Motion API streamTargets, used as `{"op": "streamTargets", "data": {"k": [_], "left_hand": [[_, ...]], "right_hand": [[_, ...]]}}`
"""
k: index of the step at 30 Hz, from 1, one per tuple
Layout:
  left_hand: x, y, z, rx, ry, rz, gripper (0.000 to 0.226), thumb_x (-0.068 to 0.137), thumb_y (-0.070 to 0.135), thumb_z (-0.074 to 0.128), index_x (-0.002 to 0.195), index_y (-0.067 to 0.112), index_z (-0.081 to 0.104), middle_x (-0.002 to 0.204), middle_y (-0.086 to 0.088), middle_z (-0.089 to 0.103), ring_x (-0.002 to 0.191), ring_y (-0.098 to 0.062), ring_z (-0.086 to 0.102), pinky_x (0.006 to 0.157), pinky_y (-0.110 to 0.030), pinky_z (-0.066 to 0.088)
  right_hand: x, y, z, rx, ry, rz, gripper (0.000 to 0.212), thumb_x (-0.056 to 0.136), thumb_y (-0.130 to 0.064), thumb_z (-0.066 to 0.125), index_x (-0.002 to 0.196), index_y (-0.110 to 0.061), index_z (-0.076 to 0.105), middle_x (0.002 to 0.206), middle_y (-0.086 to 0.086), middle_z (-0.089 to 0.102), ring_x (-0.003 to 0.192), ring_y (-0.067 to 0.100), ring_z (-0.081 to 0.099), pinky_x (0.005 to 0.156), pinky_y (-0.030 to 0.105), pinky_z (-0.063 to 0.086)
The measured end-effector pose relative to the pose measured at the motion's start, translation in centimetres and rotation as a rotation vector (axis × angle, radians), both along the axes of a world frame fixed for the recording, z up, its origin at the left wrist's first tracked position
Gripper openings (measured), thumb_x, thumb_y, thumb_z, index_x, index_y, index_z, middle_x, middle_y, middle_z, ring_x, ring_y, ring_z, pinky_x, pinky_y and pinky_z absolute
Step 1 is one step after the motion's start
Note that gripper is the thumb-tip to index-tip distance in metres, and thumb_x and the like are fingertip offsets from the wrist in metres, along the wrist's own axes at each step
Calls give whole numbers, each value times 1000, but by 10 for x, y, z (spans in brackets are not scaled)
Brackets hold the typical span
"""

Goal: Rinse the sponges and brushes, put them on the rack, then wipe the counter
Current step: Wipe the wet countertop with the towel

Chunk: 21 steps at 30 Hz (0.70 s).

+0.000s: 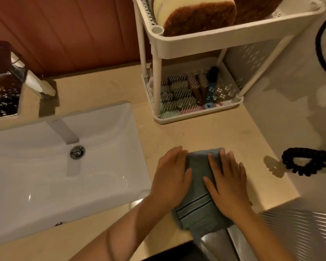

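A folded grey-blue cloth [197, 178] lies on the beige counter [205, 134] right of the sink, its near end hanging over the front edge. My left hand [170, 178] presses flat on the cloth's left side. Flat on its right side lies my right hand [227, 183], fingers straight. A white two-tier rack [194, 46] stands at the back. Its top tier holds brown-and-cream sponges [198, 16]. Several brushes [184, 91], one with a blue handle, lie in the bottom tier.
The white sink basin [45, 166] with its drain and chrome faucet [63, 130] fills the left. A black scrunchie-like loop [307, 162] hangs at the right by a white wall. The counter's front edge runs just under my wrists.
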State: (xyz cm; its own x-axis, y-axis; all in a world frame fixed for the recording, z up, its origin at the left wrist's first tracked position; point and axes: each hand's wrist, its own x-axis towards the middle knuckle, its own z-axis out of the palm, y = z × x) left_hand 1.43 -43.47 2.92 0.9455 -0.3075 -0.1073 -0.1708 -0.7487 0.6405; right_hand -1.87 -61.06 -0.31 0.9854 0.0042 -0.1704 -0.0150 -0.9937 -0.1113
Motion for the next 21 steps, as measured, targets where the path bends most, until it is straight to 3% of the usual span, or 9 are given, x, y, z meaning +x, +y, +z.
{"op": "streamTargets", "data": {"k": [4, 10, 15, 18, 21], "left_hand": [[-29, -18, -23, 252, -47, -144, 61, 81, 40, 37, 130, 7, 51, 134, -8, 55, 123, -19, 54, 97, -33, 45], [-34, -8, -37, 302, -53, -173, 68, 83, 47, 37, 137, 5, 41, 142, -8, 48, 130, -17, 46, 100, -34, 42], [-21, 6, -44, 315, -116, -145, 69, 86, 48, 37, 141, 6, 35, 146, -9, 42, 134, -18, 40, 105, -36, 29], [1, 23, -46, 300, -149, -136, 71, 89, 47, 35, 145, 5, 25, 152, -11, 28, 141, -20, 25, 115, -33, 22], [32, 40, -46, 254, -130, -141, 75, 87, 50, 27, 149, 11, 12, 158, -7, 11, 145, -16, 5, 116, -31, 10]], "right_hand": [[-10, 1, -17, -8, -16, -37, 66, 91, -59, -2, 147, -26, 6, 156, 6, 1, 142, 26, 4, 110, 42, 2], [-9, 10, -20, 6, -42, -72, 65, 91, -59, -2, 148, -26, 3, 157, 8, 1, 144, 28, 4, 111, 40, 5], [10, 27, -18, 16, -56, -80, 62, 95, -54, 4, 147, -21, 12, 156, 12, 10, 143, 33, 15, 111, 41, 11], [38, 46, -18, 30, -66, -53, 61, 93, -47, 19, 146, -18, 21, 154, 17, 19, 141, 36, 22, 109, 48, 27], [66, 62, -18, 34, -86, -44, 62, 90, -44, 25, 144, -16, 29, 152, 20, 25, 139, 38, 27, 108, 49, 30]]}}
